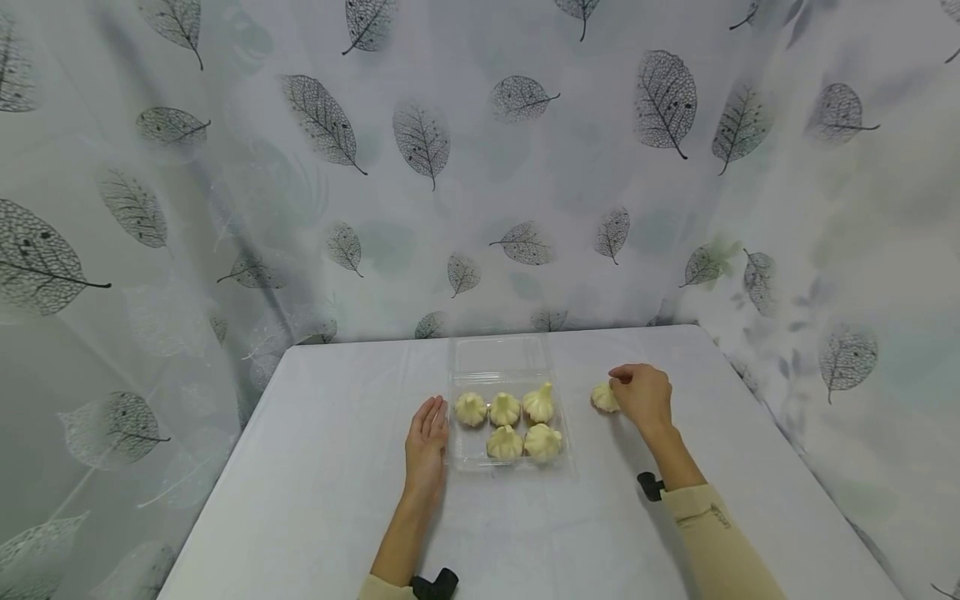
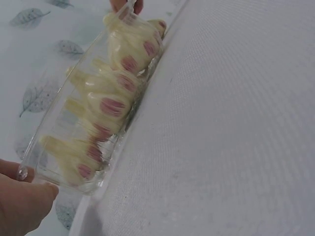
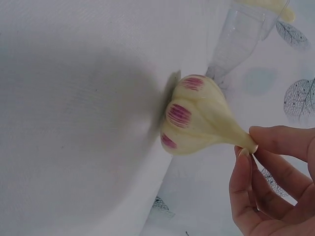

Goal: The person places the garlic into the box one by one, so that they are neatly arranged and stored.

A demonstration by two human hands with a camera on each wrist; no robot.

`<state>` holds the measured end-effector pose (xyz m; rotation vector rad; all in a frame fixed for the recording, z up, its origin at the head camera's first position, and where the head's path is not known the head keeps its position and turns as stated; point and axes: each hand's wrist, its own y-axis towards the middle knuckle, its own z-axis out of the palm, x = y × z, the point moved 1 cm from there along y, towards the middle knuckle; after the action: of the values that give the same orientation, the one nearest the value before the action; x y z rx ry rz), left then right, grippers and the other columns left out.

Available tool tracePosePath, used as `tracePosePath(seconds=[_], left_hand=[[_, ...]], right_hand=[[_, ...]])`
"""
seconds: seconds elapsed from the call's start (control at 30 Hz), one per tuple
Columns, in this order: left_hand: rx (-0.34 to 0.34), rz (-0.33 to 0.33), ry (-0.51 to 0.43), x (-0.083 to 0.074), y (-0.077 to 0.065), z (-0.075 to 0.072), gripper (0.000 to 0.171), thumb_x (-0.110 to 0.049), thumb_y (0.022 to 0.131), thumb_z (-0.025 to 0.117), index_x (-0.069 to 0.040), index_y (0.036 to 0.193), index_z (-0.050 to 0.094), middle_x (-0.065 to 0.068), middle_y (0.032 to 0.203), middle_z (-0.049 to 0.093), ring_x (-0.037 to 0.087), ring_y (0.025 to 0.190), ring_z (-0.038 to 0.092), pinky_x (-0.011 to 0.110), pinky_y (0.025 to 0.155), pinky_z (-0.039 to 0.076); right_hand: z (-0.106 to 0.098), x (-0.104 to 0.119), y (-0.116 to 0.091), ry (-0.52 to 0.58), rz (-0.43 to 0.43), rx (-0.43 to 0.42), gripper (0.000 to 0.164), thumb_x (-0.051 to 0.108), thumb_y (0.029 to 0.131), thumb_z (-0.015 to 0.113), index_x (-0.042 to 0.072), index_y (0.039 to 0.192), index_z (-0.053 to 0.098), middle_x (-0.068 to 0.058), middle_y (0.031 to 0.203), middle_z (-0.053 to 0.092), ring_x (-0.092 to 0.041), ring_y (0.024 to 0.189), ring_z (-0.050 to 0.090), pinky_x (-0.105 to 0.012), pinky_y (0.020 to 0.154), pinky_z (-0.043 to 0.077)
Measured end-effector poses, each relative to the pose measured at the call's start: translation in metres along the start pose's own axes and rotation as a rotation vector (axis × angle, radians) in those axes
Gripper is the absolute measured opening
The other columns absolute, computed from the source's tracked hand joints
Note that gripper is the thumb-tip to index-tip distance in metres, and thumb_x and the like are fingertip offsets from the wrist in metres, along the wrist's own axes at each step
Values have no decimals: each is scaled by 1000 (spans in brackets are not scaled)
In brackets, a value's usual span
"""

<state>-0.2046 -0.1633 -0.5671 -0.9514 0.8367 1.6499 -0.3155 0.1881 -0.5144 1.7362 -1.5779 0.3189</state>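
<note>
A clear plastic clamshell box (image 1: 468, 454) lies with its lid folded back, and several pale garlic bulbs (image 1: 505, 443) stand in it in two rows. Purple streaks mark the bulbs in the left wrist view. My left hand (image 1: 427, 446) rests along the box's left side, fingers straight, the thumb (image 2: 47, 194) by its near corner. To the right of the box, my right hand (image 1: 643, 396) pinches another garlic bulb (image 3: 194, 115) by its stem between thumb and fingertips. The base of this bulb is right at the tabletop.
A white cloth covers the table (image 1: 315, 500). Behind and beside it hangs a curtain (image 1: 480, 167) printed with grey leaves. The transparent lid (image 1: 498, 354) lies toward the table's back edge. Black wrist straps (image 1: 435, 585) show on both arms.
</note>
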Motion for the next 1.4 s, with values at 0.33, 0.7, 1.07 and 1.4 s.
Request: tracePosePath(seconds=[0.33, 0.7, 1.07, 1.4], left_hand=[[15, 12, 10, 1, -3, -1, 62, 18, 101, 33, 5, 160, 21, 23, 169, 22, 33, 158, 21, 39, 128, 24], [5, -4, 14, 0, -2, 1, 64, 19, 100, 33, 4, 160, 21, 21, 169, 23, 31, 158, 22, 36, 128, 26], [-10, -1, -14, -4, 1, -1, 64, 20, 99, 34, 5, 160, 22, 22, 169, 24, 31, 158, 22, 42, 129, 23], [0, -8, -11, 0, 1, -1, 61, 18, 102, 35, 5, 160, 21, 22, 169, 24, 31, 158, 23, 40, 128, 24]], right_hand=[[-7, 11, -4, 6, -57, -76, 14, 6, 92, 71, -1, 99, 81, -17, 87, 77, -36, 82, 72, -53, 74, 56], [-26, 36, -11, 63, -130, -174, 11, 5, 91, 75, 0, 99, 81, -15, 86, 76, -31, 78, 71, -47, 69, 57], [-39, 71, -20, 112, -188, -200, 10, 4, 89, 79, 2, 98, 82, -11, 86, 75, -27, 75, 72, -40, 66, 59], [-39, 88, -31, 136, -220, -178, 10, 3, 89, 79, 4, 99, 82, -9, 87, 75, -26, 76, 71, -43, 68, 60]])
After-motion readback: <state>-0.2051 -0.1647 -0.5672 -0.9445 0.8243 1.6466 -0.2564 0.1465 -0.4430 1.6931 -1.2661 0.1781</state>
